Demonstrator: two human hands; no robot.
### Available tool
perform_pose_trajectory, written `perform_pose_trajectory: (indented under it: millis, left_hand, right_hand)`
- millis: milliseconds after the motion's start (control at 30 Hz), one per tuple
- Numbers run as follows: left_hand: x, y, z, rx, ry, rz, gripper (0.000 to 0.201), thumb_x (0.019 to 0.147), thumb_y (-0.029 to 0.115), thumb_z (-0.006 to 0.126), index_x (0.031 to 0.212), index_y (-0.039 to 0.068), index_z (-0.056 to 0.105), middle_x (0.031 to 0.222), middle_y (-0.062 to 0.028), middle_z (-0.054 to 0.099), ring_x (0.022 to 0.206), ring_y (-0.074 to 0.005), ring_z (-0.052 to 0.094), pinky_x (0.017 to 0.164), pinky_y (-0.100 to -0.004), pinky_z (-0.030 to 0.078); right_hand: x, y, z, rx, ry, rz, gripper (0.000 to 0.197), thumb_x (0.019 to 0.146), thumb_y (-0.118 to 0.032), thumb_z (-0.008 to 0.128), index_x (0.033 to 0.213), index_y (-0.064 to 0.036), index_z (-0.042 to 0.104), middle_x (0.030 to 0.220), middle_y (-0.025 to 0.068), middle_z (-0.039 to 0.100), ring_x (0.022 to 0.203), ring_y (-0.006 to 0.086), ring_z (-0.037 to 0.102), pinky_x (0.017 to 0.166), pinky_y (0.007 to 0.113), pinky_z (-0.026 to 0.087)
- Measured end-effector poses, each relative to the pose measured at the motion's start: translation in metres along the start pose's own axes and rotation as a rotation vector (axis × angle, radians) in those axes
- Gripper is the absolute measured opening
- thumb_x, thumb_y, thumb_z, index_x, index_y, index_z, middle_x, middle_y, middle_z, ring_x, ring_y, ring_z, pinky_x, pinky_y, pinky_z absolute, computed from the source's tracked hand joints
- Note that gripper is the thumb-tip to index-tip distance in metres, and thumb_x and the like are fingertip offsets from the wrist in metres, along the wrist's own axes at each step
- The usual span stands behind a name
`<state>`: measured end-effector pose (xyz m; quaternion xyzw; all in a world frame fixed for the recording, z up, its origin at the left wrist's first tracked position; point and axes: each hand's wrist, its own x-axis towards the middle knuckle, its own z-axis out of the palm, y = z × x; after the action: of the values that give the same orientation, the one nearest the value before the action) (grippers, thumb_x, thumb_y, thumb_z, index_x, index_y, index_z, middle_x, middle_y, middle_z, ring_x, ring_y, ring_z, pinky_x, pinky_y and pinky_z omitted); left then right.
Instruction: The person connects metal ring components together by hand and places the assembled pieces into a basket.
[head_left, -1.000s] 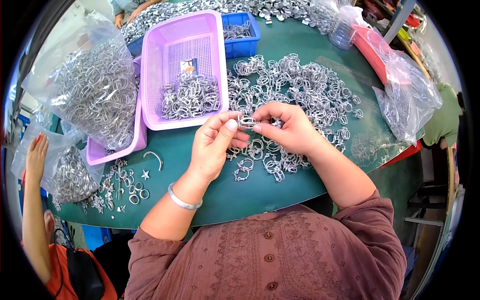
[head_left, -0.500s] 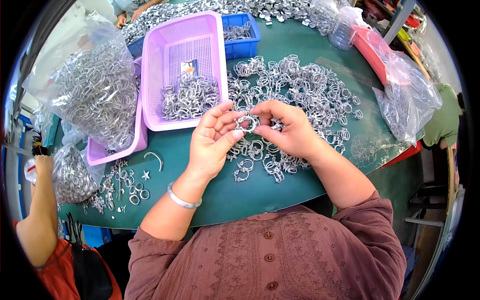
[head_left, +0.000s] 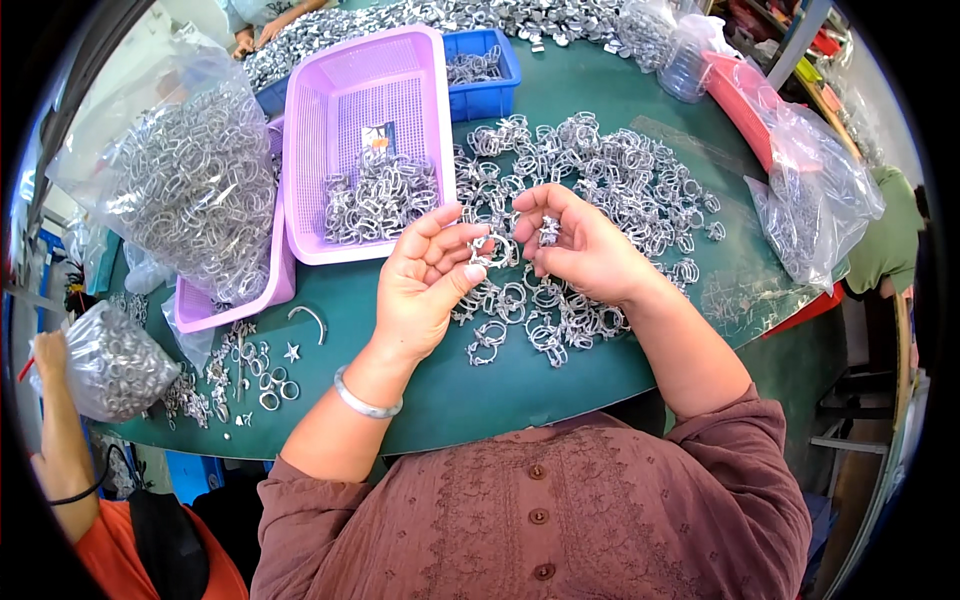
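My left hand [head_left: 412, 285] is closed on a silver ring-shaped metal piece [head_left: 503, 250], pinched between thumb and fingers. A little to its right, my right hand [head_left: 592, 252] is closed on a small silver metal piece [head_left: 549, 231] with a knobbly outline. The two hands are apart. Beneath and beyond them spreads a loose pile of similar silver ring pieces [head_left: 625, 165] on the green tabletop [head_left: 480, 410]. Just left of the pile, a pink-purple basket [head_left: 292, 190] holds a heap of silver pieces [head_left: 385, 200] and a small printed card [head_left: 378, 138].
A large clear bag of silver pieces [head_left: 190, 180] leans in another purple basket [head_left: 284, 262]. At left, a co-worker's hand [head_left: 50, 350] grips a smaller filled bag [head_left: 115, 365]. Loose rings [head_left: 270, 398] lie nearby. Behind stands a blue bin [head_left: 512, 75]; a red tray [head_left: 735, 100] sits at right.
My right hand has drawn away from my left, and a small piece now shows in its fingers. The left keeps the ring piece. At left, the co-worker's bag has shifted left and tilted.
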<state>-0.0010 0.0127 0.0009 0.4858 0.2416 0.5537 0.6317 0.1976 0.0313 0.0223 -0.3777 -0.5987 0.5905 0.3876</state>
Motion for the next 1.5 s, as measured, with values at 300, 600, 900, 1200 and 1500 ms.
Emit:
perform_pose_trajectory:
  millis: [300,600,900,1200,1500]
  left_hand:
    - [0.001,0.001,0.0,0.009,0.002,0.017,0.055,0.075,-0.01,0.057,0.125,0.002,0.037,0.11,-0.0139,0.055,0.101,-0.0226,0.056,0.085,-0.0301,0.048]
    - [0.001,0.001,-0.002,0.017,0.013,0.021,0.053,0.077,-0.01,0.056,0.125,0.002,0.037,0.111,-0.0145,0.055,0.101,-0.0213,0.056,0.086,-0.0293,0.047]
    - [0.001,0.001,-0.002,0.042,0.038,0.014,0.051,0.078,-0.01,0.056,0.124,0.001,0.038,0.111,-0.0141,0.055,0.101,-0.0218,0.056,0.085,-0.0302,0.047]
    - [0.001,0.0,-0.003,0.046,0.054,0.023,0.05,0.078,-0.009,0.056,0.123,0.0,0.039,0.11,-0.0143,0.055,0.1,-0.0221,0.056,0.084,-0.0304,0.048]
    - [0.002,0.002,-0.002,0.027,0.064,0.013,0.049,0.078,-0.008,0.056,0.123,0.0,0.038,0.11,-0.0145,0.055,0.1,-0.0216,0.056,0.084,-0.0291,0.048]
  right_hand:
    - [0.0,-0.005,0.003,0.152,-0.008,0.019,0.037,0.076,0.006,0.053,0.11,-0.0033,0.041,0.094,0.0084,0.053,0.073,0.0112,0.054,0.059,0.022,0.046]
    - [-0.002,-0.01,0.002,0.138,-0.024,0.048,0.034,0.075,0.004,0.053,0.108,-0.0019,0.051,0.09,0.0041,0.054,0.067,0.0064,0.053,0.053,0.018,0.043]
    - [-0.002,-0.01,0.003,0.214,-0.101,0.022,0.037,0.077,0.004,0.048,0.114,0.0,0.047,0.097,0.0078,0.053,0.072,0.0089,0.054,0.059,0.021,0.046]
    - [-0.002,-0.009,0.006,0.25,-0.067,0.012,0.043,0.078,0.004,0.049,0.119,-0.0032,0.039,0.096,0.0099,0.053,0.073,0.0117,0.056,0.058,0.022,0.047]
    - [0.0,-0.009,0.004,0.206,-0.065,0.01,0.037,0.077,0.004,0.049,0.113,-0.003,0.045,0.096,0.0079,0.055,0.072,0.0098,0.056,0.06,0.022,0.046]
